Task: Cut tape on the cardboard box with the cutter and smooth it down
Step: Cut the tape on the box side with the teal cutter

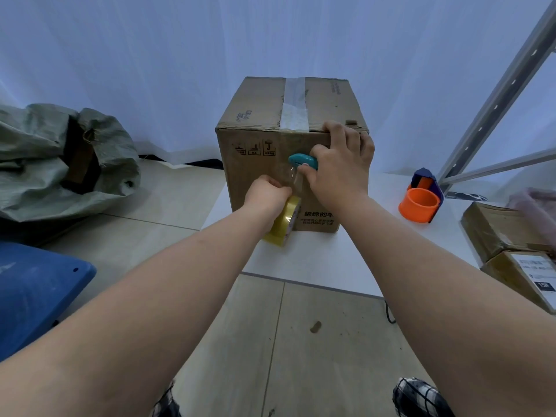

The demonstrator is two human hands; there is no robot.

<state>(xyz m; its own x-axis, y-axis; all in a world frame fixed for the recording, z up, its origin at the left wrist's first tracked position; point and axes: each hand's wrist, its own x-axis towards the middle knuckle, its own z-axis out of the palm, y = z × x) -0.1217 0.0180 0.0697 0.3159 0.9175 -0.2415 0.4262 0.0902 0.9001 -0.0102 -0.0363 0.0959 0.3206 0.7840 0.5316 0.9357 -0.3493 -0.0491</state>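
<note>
Your left hand (267, 192) is closed around the yellowish tape roll (284, 224) at frame centre, low against the cardboard box (255, 170) front. Just above, your right hand (340, 164) grips the teal cutter (302, 161), fingers hooked over the box's top edge. White table (316, 260) lies bare before the box, an orange dispenser (419, 206) well apart at right.

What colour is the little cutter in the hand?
Teal, with a small white button; the cutter shows in the head view, in the right hand.

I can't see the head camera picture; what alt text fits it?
A right hand presses a small teal cutter to clear tape on a brown cardboard box, while the left hand holds a yellowish tape roll below.
</note>
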